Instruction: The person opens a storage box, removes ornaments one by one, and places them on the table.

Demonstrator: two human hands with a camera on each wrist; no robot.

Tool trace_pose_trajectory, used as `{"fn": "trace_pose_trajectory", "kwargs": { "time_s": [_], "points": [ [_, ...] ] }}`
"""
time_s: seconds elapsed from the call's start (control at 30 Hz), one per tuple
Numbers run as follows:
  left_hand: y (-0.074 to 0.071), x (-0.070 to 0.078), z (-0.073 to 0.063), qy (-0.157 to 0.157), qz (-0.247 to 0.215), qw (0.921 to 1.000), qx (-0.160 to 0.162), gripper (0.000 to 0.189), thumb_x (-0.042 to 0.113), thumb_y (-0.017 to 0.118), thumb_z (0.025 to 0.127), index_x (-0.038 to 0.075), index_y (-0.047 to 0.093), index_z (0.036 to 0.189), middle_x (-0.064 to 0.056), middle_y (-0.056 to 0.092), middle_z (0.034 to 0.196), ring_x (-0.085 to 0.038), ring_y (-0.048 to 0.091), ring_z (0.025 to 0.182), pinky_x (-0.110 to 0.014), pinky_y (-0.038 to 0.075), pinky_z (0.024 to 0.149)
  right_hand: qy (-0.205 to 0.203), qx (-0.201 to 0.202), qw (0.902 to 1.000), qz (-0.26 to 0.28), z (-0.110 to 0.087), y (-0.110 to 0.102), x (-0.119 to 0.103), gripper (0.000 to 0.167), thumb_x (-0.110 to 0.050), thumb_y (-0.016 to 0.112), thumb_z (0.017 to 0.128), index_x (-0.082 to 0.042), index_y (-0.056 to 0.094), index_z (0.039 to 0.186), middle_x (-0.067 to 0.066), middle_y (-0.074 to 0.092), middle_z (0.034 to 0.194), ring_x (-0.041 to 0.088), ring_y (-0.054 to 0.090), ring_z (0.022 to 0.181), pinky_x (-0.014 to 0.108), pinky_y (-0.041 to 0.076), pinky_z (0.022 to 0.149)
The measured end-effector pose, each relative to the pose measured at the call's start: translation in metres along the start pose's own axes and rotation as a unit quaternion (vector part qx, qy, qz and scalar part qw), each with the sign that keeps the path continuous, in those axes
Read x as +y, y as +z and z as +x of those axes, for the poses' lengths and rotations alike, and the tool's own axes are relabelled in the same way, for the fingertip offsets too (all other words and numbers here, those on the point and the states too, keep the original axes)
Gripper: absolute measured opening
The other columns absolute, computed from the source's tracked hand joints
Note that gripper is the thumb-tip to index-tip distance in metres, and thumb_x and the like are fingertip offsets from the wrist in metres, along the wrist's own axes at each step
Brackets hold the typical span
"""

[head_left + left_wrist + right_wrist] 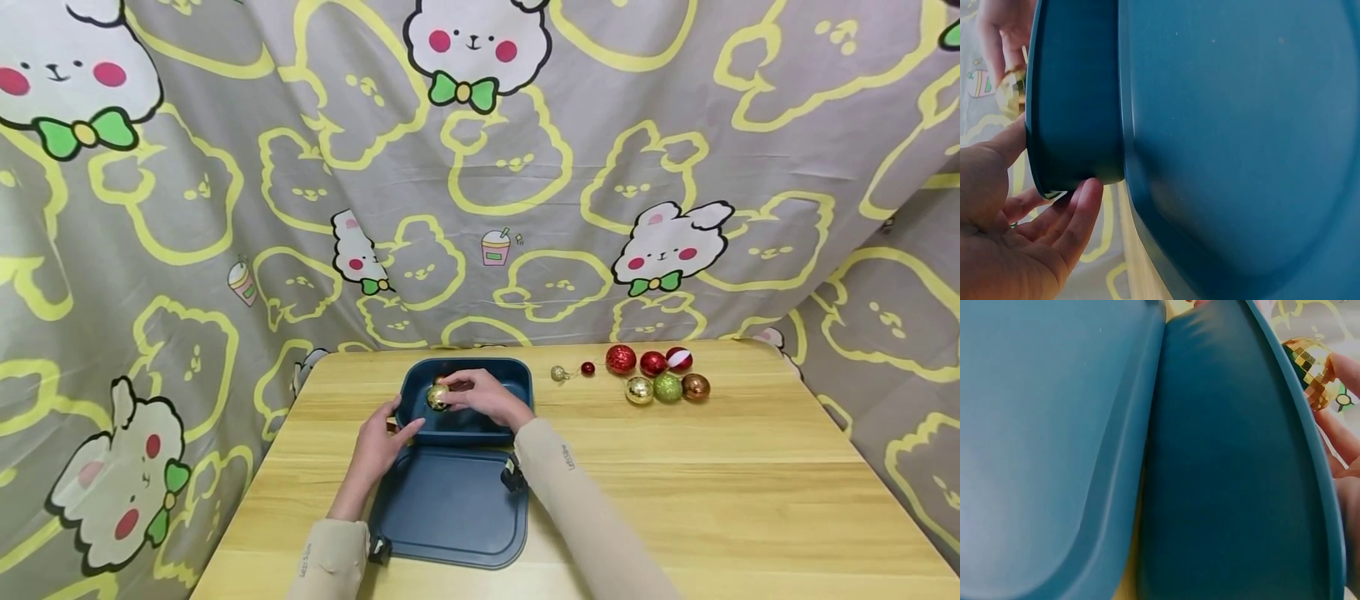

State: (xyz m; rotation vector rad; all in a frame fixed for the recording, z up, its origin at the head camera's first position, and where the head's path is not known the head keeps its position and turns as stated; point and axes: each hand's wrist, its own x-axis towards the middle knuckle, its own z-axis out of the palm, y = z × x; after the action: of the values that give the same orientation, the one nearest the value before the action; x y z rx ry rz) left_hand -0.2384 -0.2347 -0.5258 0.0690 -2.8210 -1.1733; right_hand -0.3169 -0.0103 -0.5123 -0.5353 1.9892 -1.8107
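Observation:
A dark blue box (pixel 472 438) sits near the table's back edge. At its left end my left hand (pixel 380 442) holds the wall, thumb at the rim and fingers against the outer corner; the left wrist view shows this hand (pixel 1029 231) close up. My right hand (pixel 487 396) reaches over the box and pinches a gold bauble (pixel 438 397) in its fingertips, over the left part of the interior. The right wrist view shows the bauble's shiny mirrored facets (pixel 1311 372) above the rim. Behind the bauble, an orange glint shows inside the box, mostly hidden.
The blue lid (pixel 450 508) lies in front of the box, with black clips (pixel 379 549) at its sides. To the right, several baubles sit grouped, among them a red one (pixel 621 359) and a green one (pixel 667 387). A patterned curtain (pixel 525 183) hangs behind the table.

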Motion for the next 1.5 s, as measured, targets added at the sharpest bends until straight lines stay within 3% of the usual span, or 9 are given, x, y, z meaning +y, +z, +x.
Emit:
{"fn": "trace_pose_trajectory", "kwargs": {
  "time_s": [0.4, 0.63, 0.8, 1.07, 1.5],
  "points": [
    [-0.001, 0.001, -0.001, -0.002, -0.004, 1.0, -0.006, 0.076, 0.04, 0.074, 0.096, 0.002, 0.045, 0.155, -0.023, 0.058, 0.145, -0.029, 0.065, 0.101, -0.04, 0.063, 0.083, -0.027, -0.001, 0.9989, -0.037, -0.016, -0.018, -0.009, 0.029, -0.017, 0.074, 0.098, -0.009, 0.073, 0.125, 0.01, 0.068, 0.119, 0.018, 0.066, 0.099, 0.054, 0.057, 0.1],
    [-0.001, 0.001, -0.001, -0.003, -0.005, 1.0, -0.006, 0.076, 0.041, 0.074, 0.096, 0.003, 0.045, 0.155, -0.023, 0.057, 0.145, -0.029, 0.064, 0.102, -0.04, 0.063, 0.083, -0.044, 0.014, 0.994, -0.099, -0.03, -0.03, -0.018, 0.03, -0.023, 0.074, 0.098, -0.012, 0.073, 0.126, 0.008, 0.068, 0.12, 0.021, 0.062, 0.103, 0.054, 0.057, 0.096],
    [-0.002, 0.002, -0.001, 0.001, -0.005, 1.0, -0.003, 0.075, 0.039, 0.074, 0.097, 0.002, 0.045, 0.155, -0.024, 0.058, 0.144, -0.029, 0.065, 0.101, -0.039, 0.063, 0.081, -0.035, 0.03, 0.9932, -0.107, -0.037, -0.042, -0.02, 0.032, -0.024, 0.075, 0.097, -0.013, 0.072, 0.127, 0.007, 0.068, 0.116, 0.02, 0.061, 0.102, 0.052, 0.056, 0.096],
    [-0.001, 0.001, -0.002, 0.006, -0.004, 1.0, -0.004, 0.075, 0.038, 0.074, 0.097, 0.001, 0.044, 0.155, -0.024, 0.059, 0.143, -0.029, 0.065, 0.1, -0.04, 0.063, 0.082, -0.024, 0.059, 0.9884, -0.138, -0.051, -0.065, -0.022, 0.036, -0.027, 0.075, 0.097, -0.013, 0.071, 0.129, 0.007, 0.068, 0.117, 0.02, 0.059, 0.103, 0.035, 0.052, 0.09],
    [0.0, 0.0, -0.002, 0.004, -0.006, 1.0, -0.004, 0.075, 0.039, 0.074, 0.097, 0.002, 0.045, 0.155, -0.024, 0.058, 0.144, -0.029, 0.064, 0.1, -0.04, 0.063, 0.082, 0.007, 0.107, 0.981, -0.162, -0.082, -0.114, -0.017, 0.038, -0.03, 0.076, 0.096, -0.015, 0.07, 0.131, 0.007, 0.067, 0.127, 0.025, 0.059, 0.116, 0.041, 0.051, 0.098]
  ]
}}
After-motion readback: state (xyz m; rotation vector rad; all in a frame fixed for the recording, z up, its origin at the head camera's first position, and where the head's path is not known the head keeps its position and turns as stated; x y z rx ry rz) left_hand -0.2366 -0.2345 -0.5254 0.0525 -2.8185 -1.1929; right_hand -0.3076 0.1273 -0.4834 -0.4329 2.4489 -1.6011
